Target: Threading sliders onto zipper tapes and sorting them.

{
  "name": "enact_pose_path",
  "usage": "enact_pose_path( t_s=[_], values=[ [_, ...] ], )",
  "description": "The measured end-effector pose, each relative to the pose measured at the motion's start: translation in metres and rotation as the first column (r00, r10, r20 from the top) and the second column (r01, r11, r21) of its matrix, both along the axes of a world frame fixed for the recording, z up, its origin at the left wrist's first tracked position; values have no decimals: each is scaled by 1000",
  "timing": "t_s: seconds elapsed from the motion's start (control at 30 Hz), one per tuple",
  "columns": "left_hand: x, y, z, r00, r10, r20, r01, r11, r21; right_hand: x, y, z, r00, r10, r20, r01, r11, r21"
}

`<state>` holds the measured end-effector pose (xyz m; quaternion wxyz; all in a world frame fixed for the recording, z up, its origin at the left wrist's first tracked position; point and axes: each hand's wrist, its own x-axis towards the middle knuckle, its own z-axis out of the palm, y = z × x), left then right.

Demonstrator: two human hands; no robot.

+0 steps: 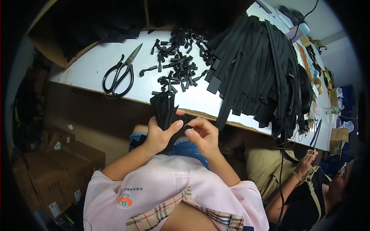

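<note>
My left hand (158, 135) is closed round a bundle of flat black strips (163, 109), whose cut ends fan upward at the table's front edge. Just beside it, my right hand (204, 135) has its thumb and fingertips pinched together against the dark lower part of the bundle. Whatever lies between those fingertips is too dark and small to name. On the white table (144, 86) beyond lie many small black pieces (181, 67) that look like zipper pulls. Large black-handled scissors (127, 65) rest to their left, blades pointing away.
A thick heap of long black strips (258, 73) covers the table at right and hangs over its edge. An open cardboard box (50, 42) stands at the far left. Closed cartons (61, 169) are stacked below left. Another person (300, 192) works at the right.
</note>
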<state>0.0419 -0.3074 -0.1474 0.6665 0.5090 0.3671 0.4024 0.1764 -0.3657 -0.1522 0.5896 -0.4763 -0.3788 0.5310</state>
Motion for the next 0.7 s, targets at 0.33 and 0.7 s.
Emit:
enact_pose_path(
  t_s=[0.33,0.7],
  values=[
    [-6,9,15,954,-153,258,253,874,-415,7,2,4,748,55,-661,-232,955,-183],
    [-2,7,13,954,-290,-74,285,956,-72,13,1,5,763,56,-645,-287,922,-260]
  ],
)
